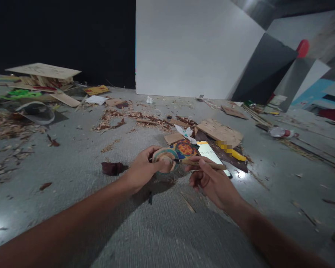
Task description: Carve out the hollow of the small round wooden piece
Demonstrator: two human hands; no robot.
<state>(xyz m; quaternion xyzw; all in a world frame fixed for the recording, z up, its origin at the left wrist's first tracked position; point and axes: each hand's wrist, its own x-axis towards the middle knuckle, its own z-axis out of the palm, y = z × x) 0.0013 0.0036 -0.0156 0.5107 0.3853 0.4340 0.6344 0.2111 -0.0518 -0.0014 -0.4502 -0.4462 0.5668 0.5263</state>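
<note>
Forearms (2) (80,212) nearest; right hand (212,182) pinches brush (187,162) crosswise, tip pointing left at disc (165,153), clamped in left hand (142,167).

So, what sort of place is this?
Likely an improvised craft workspace on the floor: scattered shavings, a painted round piece in the left hand and a slim tool in the right hand.
</note>
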